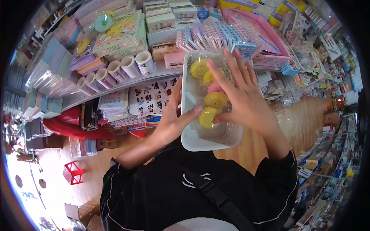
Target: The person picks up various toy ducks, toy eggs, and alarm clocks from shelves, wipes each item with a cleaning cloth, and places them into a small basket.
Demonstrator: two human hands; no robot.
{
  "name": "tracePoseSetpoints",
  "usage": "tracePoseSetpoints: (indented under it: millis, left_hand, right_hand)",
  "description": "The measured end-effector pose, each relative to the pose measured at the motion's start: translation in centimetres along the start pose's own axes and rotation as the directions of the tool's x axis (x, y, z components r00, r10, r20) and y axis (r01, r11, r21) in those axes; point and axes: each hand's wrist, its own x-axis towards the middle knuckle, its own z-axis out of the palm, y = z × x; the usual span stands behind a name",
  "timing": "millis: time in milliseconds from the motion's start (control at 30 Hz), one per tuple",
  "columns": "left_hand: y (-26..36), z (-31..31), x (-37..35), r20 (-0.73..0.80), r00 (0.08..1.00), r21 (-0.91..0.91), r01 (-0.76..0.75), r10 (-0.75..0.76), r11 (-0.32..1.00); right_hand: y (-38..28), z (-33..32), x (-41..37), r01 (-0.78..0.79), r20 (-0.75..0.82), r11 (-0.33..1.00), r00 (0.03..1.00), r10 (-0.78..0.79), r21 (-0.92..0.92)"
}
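A white plastic basket is held up in front of my chest, overlapping the shelf edge in this view. Inside lies a row of several round yellow pieces in clear wrapping, with a pink one among them. My left hand grips the basket's left side, its fingers behind the wall and its thumb over the rim by the nearest yellow piece. Over the right side, my right hand is spread with fingers stretched out; its thumb tip is right at the nearest yellow piece.
A shelf ahead carries white paper rolls, a green patterned box, spiral notebooks and a pink tray. Sticker sheets lie on the lower level. A red stool stands on the floor at left; packed shelves line the right.
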Motion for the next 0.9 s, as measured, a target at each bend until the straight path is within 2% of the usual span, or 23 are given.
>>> tracePoseSetpoints:
  millis: [67, 200, 300, 400, 467, 500, 600, 667, 733, 800, 867, 900]
  left_hand:
    - [0.1, 0.1, 0.1, 0.028, 1.000, -0.008, -0.011, 0.012, 1.000]
    - [-0.3, -0.2, 0.0, 0.100, 0.994, 0.022, -0.036, 0.033, 0.999]
    - [-0.1, -0.1, -0.3, 0.063, 0.998, -0.009, 0.012, -0.011, 1.000]
    - [-1.4, -0.3, -0.6, 0.017, 1.000, -0.037, -0.025, 0.026, 0.999]
    - [-1.4, -0.3, -0.8, 0.034, 0.999, 0.012, -0.025, 0.024, 1.000]
    - [-1.5, -0.3, -1.0, 0.050, 0.998, 0.062, -0.027, 0.024, 0.998]
    - [-2.0, -0.4, -1.1, 0.097, 0.993, 0.040, 0.059, -0.063, 0.997]
    - [-2.2, -0.1, -1.3, 0.099, 0.993, 0.044, 0.066, -0.070, 0.997]
    - [-2.6, 0.2, -1.5, 0.095, 0.992, 0.044, 0.076, -0.080, 0.996]
    - [-3.1, 0.3, -1.5, 0.052, 0.988, -0.076, 0.150, -0.146, 0.986]
    - [-4.1, 0.4, -1.5, 0.044, 0.984, -0.090, 0.179, -0.175, 0.980]
    - [-4.7, 0.5, -1.4, 0.034, 0.980, -0.107, 0.201, -0.198, 0.974]
  right_hand:
    - [0.5, 0.2, 0.6, 0.056, 0.003, 0.998, 0.998, -0.056, -0.009]
    - [0.4, -0.1, 0.6, 0.036, 0.025, 0.999, 0.999, -0.036, 0.011]
    - [0.0, 1.3, -0.2, 0.058, -0.034, 0.998, 0.998, -0.057, 0.032]
    - [-0.8, 2.0, -1.5, -0.030, -0.021, 0.994, 0.999, 0.033, 0.107]
    - [-1.2, 2.3, -2.1, -0.119, 0.015, 0.955, 0.993, 0.120, 0.270]
    - [-1.1, 2.7, -2.2, -0.130, 0.016, 0.953, 0.991, 0.131, 0.274]
    - [-0.9, 3.6, -2.9, -0.134, -0.035, 0.947, 0.988, 0.150, 0.293]
    - [-1.2, 4.0, -3.3, -0.229, 0.071, 0.871, 0.973, 0.221, 0.434]
    - [-1.1, 4.7, -3.8, -0.268, 0.067, 0.869, 0.962, 0.265, 0.415]
    - [-1.1, 5.0, -4.0, -0.305, 0.064, 0.865, 0.950, 0.305, 0.399]
    - [-1.1, 5.1, -4.1, -0.431, 0.202, 0.844, 0.901, 0.384, 0.317]
    - [-0.9, 5.3, -4.1, -0.438, 0.204, 0.841, 0.898, 0.391, 0.318]
